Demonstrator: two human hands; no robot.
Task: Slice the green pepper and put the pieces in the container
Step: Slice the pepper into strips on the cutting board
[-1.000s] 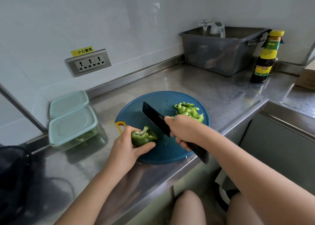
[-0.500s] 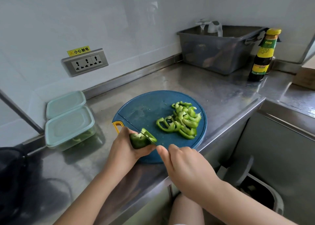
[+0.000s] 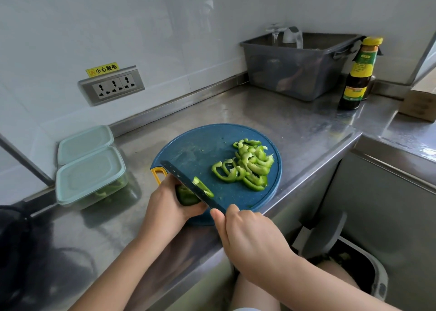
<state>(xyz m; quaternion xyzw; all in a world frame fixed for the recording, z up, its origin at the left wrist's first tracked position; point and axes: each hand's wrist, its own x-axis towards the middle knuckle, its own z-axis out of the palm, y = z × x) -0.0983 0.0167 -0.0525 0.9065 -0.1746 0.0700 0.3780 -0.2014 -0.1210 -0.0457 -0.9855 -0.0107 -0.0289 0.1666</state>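
On the round blue cutting board (image 3: 198, 145), my left hand (image 3: 165, 204) grips the remaining piece of green pepper (image 3: 186, 196) at the board's near left edge. My right hand (image 3: 250, 237) holds the handle of a dark knife (image 3: 188, 184), whose blade stands down against the pepper. A fresh slice (image 3: 203, 187) leans on the blade's right face. A heap of several cut pepper strips (image 3: 247, 166) lies on the right half of the board. Two lidded pale-green containers (image 3: 89, 176) sit left of the board; the nearer one has green pieces inside.
A grey plastic bin (image 3: 295, 65) and a dark sauce bottle (image 3: 358, 74) stand at the back right of the steel counter (image 3: 295, 126). A cardboard box (image 3: 420, 100) is at the far right. A waste bin (image 3: 354, 258) stands on the floor below the counter edge.
One second ago the knife was lifted over the board's middle, pushing slices aside. It then came back to the pepper and now cuts down through it, with a new slice off.
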